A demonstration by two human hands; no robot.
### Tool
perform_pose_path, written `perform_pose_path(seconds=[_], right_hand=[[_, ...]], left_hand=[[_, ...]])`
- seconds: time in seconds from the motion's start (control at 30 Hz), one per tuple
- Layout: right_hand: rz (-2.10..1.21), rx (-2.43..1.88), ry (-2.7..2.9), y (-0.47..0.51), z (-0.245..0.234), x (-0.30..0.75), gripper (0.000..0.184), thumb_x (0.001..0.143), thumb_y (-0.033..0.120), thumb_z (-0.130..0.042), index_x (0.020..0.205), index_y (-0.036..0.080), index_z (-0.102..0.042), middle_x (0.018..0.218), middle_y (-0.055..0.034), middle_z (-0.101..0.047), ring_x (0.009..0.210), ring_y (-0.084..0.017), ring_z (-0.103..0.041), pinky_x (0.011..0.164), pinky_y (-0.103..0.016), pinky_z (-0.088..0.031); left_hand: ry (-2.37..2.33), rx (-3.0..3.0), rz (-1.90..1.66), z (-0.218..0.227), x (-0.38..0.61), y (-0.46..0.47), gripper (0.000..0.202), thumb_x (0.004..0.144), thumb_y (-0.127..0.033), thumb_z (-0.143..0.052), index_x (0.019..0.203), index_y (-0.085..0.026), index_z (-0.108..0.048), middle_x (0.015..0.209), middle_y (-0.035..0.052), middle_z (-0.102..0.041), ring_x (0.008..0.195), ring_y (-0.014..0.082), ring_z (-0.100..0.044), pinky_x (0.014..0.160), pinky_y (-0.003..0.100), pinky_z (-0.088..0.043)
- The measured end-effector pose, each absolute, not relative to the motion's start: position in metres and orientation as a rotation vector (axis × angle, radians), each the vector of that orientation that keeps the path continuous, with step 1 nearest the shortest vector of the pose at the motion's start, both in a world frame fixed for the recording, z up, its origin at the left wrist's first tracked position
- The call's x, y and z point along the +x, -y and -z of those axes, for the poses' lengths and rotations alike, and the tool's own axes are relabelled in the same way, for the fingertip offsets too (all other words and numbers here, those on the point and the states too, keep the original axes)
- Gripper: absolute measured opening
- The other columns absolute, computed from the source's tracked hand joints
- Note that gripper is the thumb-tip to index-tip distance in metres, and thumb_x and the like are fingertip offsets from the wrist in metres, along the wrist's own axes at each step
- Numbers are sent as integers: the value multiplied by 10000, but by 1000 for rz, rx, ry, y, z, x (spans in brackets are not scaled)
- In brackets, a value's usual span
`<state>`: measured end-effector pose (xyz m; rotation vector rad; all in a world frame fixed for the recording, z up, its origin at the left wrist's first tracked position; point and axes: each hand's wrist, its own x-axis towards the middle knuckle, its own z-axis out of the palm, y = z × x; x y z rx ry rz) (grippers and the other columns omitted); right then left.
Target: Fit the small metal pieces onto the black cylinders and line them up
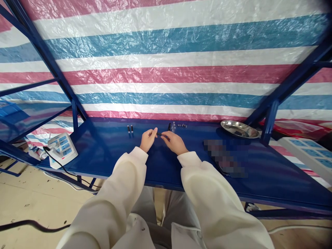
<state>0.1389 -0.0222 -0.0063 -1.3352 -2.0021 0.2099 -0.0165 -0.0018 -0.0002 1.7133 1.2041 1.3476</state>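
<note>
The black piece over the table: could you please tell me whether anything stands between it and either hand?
Nothing visible does: the left hand and right hand both have fingers on the black piece. The clear parts are on the table just beyond the right hand, not in between.

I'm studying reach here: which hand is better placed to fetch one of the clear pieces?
Probably the right hand: the clear pieces lie just beyond it, while the left hand is farther off. Both hold the dark piece.
</note>
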Motion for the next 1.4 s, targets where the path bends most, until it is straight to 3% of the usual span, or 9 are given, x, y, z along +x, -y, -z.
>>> perform_pose_path(seconds=[0.13, 0.37, 0.6, 0.87, 1.07, 1.2, 1.4], right_hand=[[-207, -1370, 1989, 22, 7, 139, 226, 866, 288, -485, 1003, 197, -641, 968, -74, -677, 783, -184, -622, 702, -287, -460], [-237, -1368, 1985, 20, 8, 138, 235, 857, 291, -489, 1010, 209, -647, 984, -76, -685, 804, -189, -626, 732, -303, -472], [-235, -1387, 1980, 20, 9, 138, 219, 857, 291, -504, 991, 203, -653, 931, -64, -679, 759, -176, -616, 716, -291, -464], [-203, -1492, 2038, 18, 10, 149, 137, 816, 256, -565, 879, 209, -677, 849, -51, -613, 753, -165, -590, 648, -265, -433], [-264, -1844, 1907, 14, 12, 168, 130, 792, 177, -576, 860, 182, -687, 868, -95, -687, 797, -210, -626, 686, -299, -441], [-266, -1921, 1782, 11, 13, 170, 115, 792, 225, -592, 826, 180, -693, 854, -105, -708, 818, -232, -645, 679, -309, -449], [-215, -1963, 1666, 7, 19, 166, 164, 789, 322, -609, 740, 199, -706, 799, -110, -708, 777, -243, -655, 643, -315, -453]], left_hand=[[-1167, 1775, -1303, 0, -14, 4, 387, 764, -534, -573, 641, -167, -567, 623, -12, -583, 612, 106, -507, 594, 241, -379], [-1110, 1749, -1281, 2, -15, 1, 337, 774, -468, -578, 857, -158, -680, 670, 10, -635, 653, 127, -551, 607, 251, -407], [-1122, 1589, -1402, 2, -16, -2, 333, 762, -476, -594, 687, -152, -613, 639, 15, -622, 616, 115, -556, 641, 249, -447], [-1149, 1504, -1500, 8, -19, -9, 341, 720, -496, -632, 733, -155, -609, 633, 4, -607, 608, 112, -568, 649, 253, -463], [-1166, 1697, -1307, 15, -18, -10, 218, 715, -363, -660, 764, -151, -679, 698, 38, -666, 647, 139, -589, 679, 279, -475], [-1257, 1932, -1063, 10, -8, -11, 107, 701, -244, -674, 770, -171, -711, 714, 35, -688, 674, 158, -609, 712, 291, -467], [-1461, 2216, -826, -4, 18, -16, 150, 736, -328, -666, 656, -201, -680, 706, 34, -678, 723, 205, -613, 701, 317, -409]])
